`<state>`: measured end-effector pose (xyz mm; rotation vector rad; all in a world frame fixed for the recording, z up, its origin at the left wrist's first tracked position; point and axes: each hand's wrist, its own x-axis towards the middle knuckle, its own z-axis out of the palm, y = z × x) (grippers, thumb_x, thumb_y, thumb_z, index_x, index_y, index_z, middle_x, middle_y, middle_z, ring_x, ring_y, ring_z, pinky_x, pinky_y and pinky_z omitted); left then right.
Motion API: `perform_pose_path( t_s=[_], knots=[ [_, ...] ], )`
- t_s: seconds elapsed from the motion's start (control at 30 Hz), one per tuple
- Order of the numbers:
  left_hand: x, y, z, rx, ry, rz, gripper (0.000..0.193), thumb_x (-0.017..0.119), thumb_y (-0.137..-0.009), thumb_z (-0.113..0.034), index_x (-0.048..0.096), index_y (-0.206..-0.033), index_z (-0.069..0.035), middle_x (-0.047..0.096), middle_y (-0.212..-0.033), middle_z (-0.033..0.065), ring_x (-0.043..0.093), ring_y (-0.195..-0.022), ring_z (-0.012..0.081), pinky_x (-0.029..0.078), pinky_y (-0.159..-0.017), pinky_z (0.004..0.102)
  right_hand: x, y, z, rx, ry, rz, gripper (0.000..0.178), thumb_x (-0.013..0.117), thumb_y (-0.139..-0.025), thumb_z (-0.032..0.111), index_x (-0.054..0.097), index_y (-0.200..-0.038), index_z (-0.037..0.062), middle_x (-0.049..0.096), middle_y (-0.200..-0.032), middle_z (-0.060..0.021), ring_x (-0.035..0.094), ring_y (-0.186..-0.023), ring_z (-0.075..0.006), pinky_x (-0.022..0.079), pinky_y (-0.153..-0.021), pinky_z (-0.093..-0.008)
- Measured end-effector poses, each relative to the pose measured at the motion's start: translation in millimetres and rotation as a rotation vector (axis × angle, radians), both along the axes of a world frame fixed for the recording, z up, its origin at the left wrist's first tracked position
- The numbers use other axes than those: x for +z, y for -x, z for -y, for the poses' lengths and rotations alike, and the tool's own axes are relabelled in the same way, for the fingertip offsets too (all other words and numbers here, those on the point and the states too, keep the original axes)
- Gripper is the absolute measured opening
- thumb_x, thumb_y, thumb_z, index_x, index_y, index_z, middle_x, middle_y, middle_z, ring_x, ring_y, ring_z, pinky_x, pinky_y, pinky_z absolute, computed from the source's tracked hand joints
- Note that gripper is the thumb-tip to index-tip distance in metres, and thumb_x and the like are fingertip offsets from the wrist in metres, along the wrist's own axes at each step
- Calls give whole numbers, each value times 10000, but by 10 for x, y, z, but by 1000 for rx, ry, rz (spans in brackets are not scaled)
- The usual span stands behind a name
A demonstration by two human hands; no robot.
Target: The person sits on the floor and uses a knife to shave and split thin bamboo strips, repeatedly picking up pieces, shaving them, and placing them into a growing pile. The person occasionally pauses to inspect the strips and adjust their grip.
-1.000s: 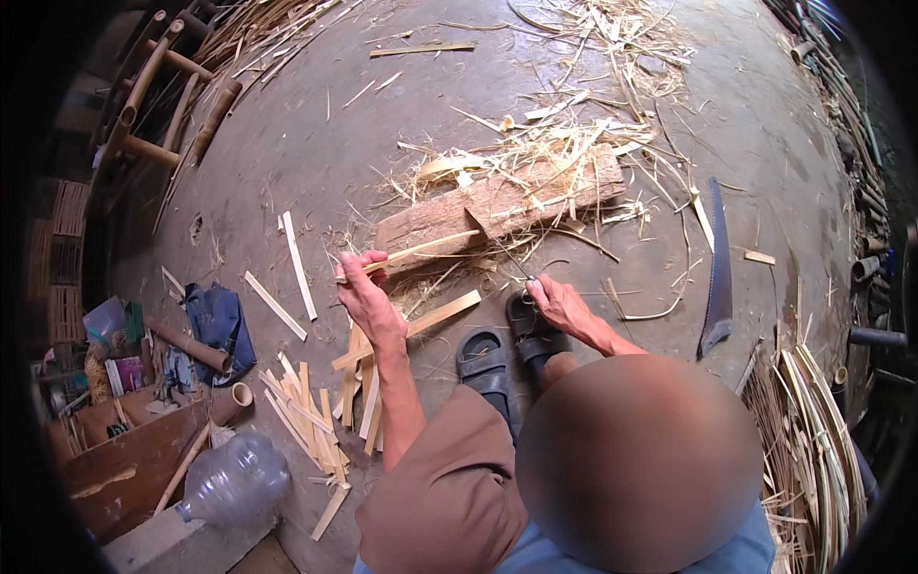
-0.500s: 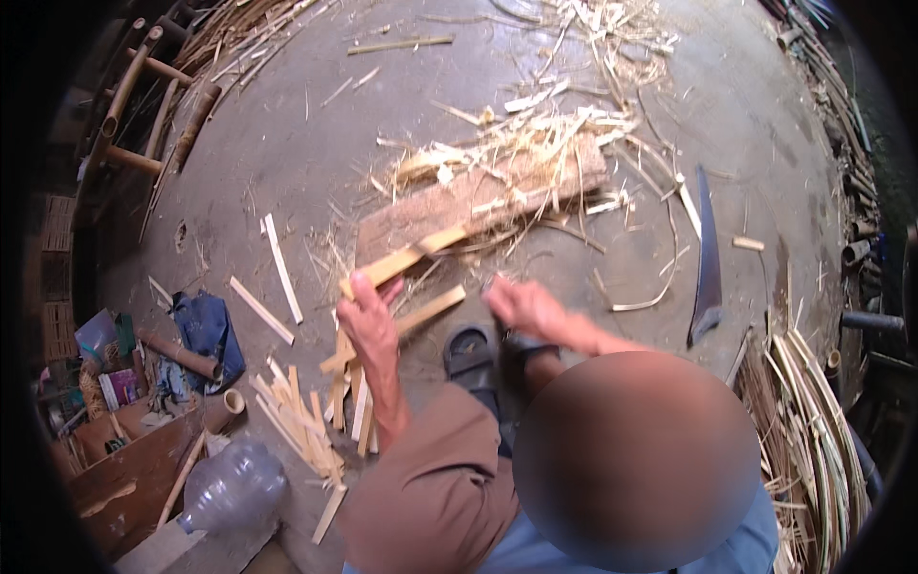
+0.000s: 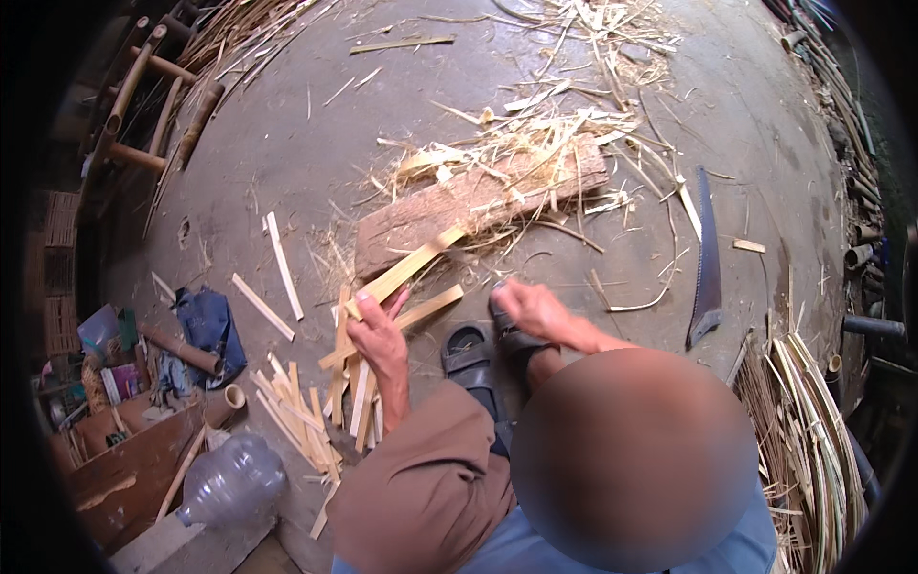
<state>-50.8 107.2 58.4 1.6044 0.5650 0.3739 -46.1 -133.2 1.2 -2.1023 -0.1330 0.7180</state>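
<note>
On the grey workshop floor (image 3: 277,153) a wooden board (image 3: 390,234) is laid, to whose near edge a pale strip (image 3: 408,269) is slanted away rightward, gripped at its near end by the closer left hand (image 3: 379,335), while whether the curled right hand (image 3: 534,308) is empty cannot be told.

You've got a saw (image 3: 708,268) flat on the floor (image 3: 287,143) to your right, dark pipe (image 3: 872,325) further out. Your lower left: clear plastic bottle (image 3: 234,480) on its side by a grey block (image 3: 196,549), brown wooden box (image 3: 143,469) beside it, blue cloth (image 3: 218,325) beyond. Bamboo frame (image 3: 136,80), your upper left.
</note>
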Motion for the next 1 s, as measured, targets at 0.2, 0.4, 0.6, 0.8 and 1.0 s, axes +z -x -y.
perform_pose_path(
  t_s=[0.2,0.4,0.6,0.8,1.0],
  knots=[
    [-96,23,-63,-24,136,-24,476,432,-1053,-248,489,-1159,212,626,-1070,304,709,-906,364,651,-795,431,-335,-74,176,-22,46,78,373,508,-1006,423,515,-1014,51,624,-730,-281,621,-765,-511,497,-677,-557],
    [-20,33,17,4,20,-34,432,421,-1052,-216,509,-1100,204,627,-1025,293,709,-867,357,659,-769,415,-488,113,138,13,94,172,390,500,-1004,435,539,-1057,50,647,-801,-292,619,-811,-518,500,-693,-575],
    [-47,-24,-114,0,-55,-8,496,388,-1056,-280,466,-1218,182,620,-1108,310,696,-967,379,639,-807,397,-224,115,-22,-27,19,90,407,461,-1023,421,529,-1025,20,628,-830,-331,593,-864,-552,444,-733,-596],
    [-865,-460,361,-155,-124,255,506,457,-1041,-226,293,-1445,32,524,-1366,226,507,-1293,288,388,-1132,410,-449,51,240,-130,101,-61,448,437,-1032,429,545,-1012,-6,631,-932,-335,592,-924,-533,448,-776,-564],
    [-582,-665,247,-364,500,126,309,360,-1039,-123,400,-1309,22,498,-734,14,551,-630,146,544,-625,323,-264,91,315,-219,-15,-43,397,461,-1030,418,539,-1024,29,615,-839,-314,595,-847,-535,424,-714,-569]
  ],
)
